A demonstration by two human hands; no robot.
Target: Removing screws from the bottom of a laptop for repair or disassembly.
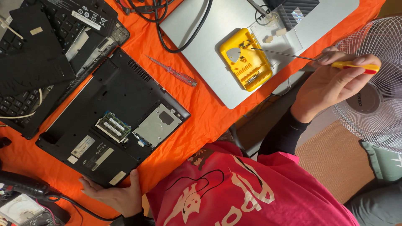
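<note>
Overhead view of an orange-covered worktable. Right hand closed in a grasp around the yellow-and-red handle of a long-shafted screwdriver; the thin metal shaft extends leftward, its tip resting at the open yellow bit case, which lies on a closed silver laptop; the transparent lid of the case is folded open beside it. Left hand with fingers spread and relaxed, gripping nothing, palm pressed against the near corner of an upturned black laptop; the bottom cover of this laptop is off, exposing green memory modules and, just beside them, a silver hard-drive bay. A second screwdriver with a clear handle lies loose on the cloth between the two laptops; a dismantled black keyboard assembly lies at far left; black cables cross the silver laptop's corner; a white standing fan sits behind the right hand; an analogue multimeter occupies the lower left corner.
</note>
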